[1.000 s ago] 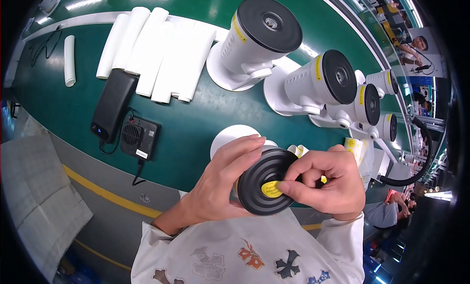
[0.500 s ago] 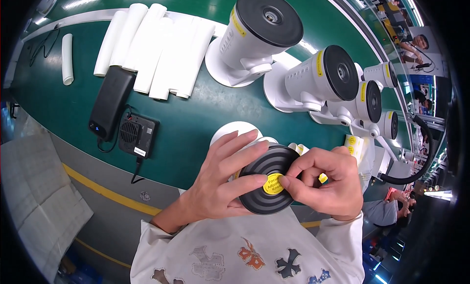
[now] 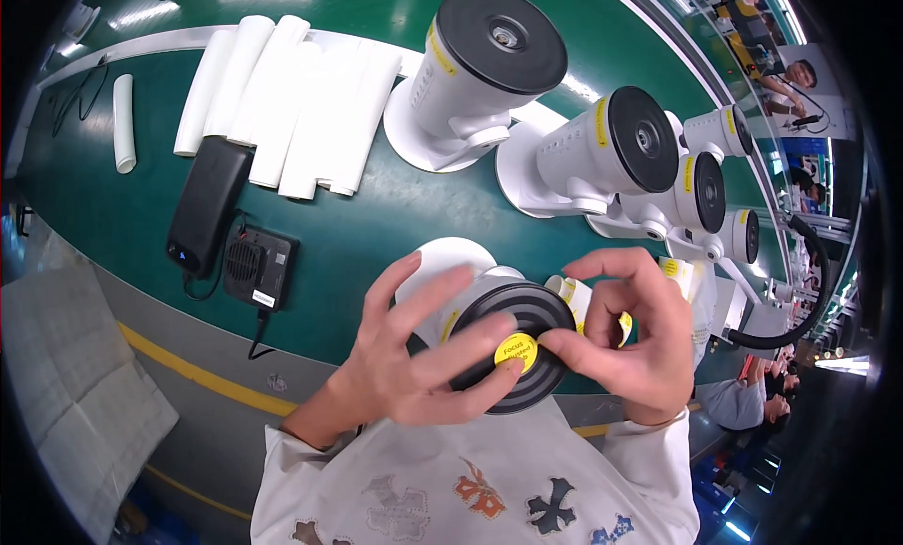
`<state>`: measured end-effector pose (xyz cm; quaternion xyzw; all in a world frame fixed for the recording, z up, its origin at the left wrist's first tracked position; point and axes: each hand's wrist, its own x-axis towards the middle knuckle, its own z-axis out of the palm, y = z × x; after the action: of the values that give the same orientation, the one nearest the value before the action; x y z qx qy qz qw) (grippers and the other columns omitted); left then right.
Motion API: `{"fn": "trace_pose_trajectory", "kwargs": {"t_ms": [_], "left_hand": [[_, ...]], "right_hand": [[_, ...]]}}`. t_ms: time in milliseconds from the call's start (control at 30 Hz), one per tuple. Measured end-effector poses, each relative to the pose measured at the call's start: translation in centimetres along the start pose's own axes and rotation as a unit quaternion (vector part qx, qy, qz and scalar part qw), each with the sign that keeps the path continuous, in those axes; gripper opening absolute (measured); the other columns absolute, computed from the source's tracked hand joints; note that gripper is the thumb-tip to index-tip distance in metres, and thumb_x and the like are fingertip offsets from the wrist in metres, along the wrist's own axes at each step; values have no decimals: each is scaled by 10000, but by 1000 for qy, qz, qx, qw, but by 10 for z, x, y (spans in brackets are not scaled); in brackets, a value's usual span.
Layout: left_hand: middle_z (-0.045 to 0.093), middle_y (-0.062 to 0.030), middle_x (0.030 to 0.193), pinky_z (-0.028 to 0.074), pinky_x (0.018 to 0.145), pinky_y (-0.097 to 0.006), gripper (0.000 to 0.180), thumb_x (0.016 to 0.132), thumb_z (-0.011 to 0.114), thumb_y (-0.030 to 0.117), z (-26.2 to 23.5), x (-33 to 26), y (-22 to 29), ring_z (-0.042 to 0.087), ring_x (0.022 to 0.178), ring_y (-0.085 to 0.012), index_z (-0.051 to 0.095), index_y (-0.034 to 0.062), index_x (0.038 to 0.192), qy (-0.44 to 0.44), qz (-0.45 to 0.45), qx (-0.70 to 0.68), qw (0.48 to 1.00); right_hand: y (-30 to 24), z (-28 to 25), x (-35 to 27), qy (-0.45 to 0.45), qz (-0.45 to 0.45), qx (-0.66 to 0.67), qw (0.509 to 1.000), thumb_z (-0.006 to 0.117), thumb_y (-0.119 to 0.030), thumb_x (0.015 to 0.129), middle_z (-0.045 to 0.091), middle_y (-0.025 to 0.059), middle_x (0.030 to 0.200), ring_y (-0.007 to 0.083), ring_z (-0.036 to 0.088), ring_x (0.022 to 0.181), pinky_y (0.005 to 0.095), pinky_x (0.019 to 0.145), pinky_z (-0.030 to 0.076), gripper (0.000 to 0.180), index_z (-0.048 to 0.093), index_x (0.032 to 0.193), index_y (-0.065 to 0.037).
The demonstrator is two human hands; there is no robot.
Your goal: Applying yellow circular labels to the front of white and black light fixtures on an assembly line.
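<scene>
Close in front of me is a white cylindrical device (image 3: pixel 470 296) on a round white base, its black ribbed round end (image 3: pixel 547 380) turned up toward me. A round yellow sticker (image 3: pixel 514 350) lies at the middle of that black end. My left hand (image 3: pixel 404 371) is open, fingers spread over the device's left side, its thumb pressed on the sticker's lower part. My right hand (image 3: pixel 644 352) touches the sticker's right edge with the thumb; its index finger arches up, apart from the thumb. A curled white strip with yellow stickers (image 3: pixel 571 293) shows behind this hand, partly hidden.
Several similar white devices (image 3: pixel 578 159) with black ends stand at the back and right. White rolled sheets (image 3: pixel 324 117) lie at back left, near a black power bank (image 3: pixel 209 202) and a small black box with a fan grille (image 3: pixel 261 266). A black flexible hose (image 3: pixel 800 329) curves at right.
My right index finger has lifted off the sticker and spread from the thumb. My left thumb has come onto the sticker. The view has shifted slightly.
</scene>
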<state>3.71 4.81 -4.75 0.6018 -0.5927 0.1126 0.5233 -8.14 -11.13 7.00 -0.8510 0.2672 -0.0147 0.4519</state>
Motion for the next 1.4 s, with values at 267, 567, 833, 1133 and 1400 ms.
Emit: {"fn": "trace_pose_trajectory", "kwargs": {"t_ms": [267, 567, 833, 1133, 1400], "left_hand": [[594, 48, 1129, 430, 961, -511, 298, 725, 731, 198, -15, 29, 4, 522, 1083, -228, 697, 286, 1008, -138, 56, 94, 984], [636, -19, 1123, 539, 759, -390, 216, 739, 684, 89, -13, 22, 4, 582, 1048, -274, 717, 124, 950, -95, 5, 10, 995], [630, 39, 1127, 525, 831, -411, 255, 724, 743, 171, -15, 22, 0, 561, 1065, -259, 703, 187, 976, -120, 109, 74, 984], [629, 14, 1111, 538, 830, -426, 255, 734, 731, 200, -3, 20, -13, 567, 1037, -260, 705, 182, 986, -79, 134, -3, 988], [438, -139, 1352, 387, 1007, -514, 911, 747, 640, 702, -9, -10, -27, 460, 1222, -337, 391, 96, 1380, 64, -59, -160, 983]], "right_hand": [[43, 13, -1, -90, 37, 286, 953, 604, 9, 861, 455, -42, 624, 26, 414, 593, 180, 548, 287, 482, 403, 1296, 63], [50, 20, -2, -80, -15, 307, 948, 608, -6, 898, 410, -61, 585, 9, 391, 534, 194, 534, 308, 421, 445, 1285, 28], [55, 26, -3, -59, 9, 362, 930, 589, 8, 902, 441, -52, 580, 14, 428, 522, 179, 506, 367, 394, 466, 1275, 24], [100, 39, 13, -79, -240, 270, 929, 909, -218, 582, 577, 129, 1210, 247, 598, 1034, 325, 871, 487, 1051, 339, 1442, -16], [128, 71, 5, -134, 104, 626, 761, 848, -161, 663, 531, 141, 1321, 258, 563, 1156, 366, 1007, 433, 950, 333, 1457, -78]]}}
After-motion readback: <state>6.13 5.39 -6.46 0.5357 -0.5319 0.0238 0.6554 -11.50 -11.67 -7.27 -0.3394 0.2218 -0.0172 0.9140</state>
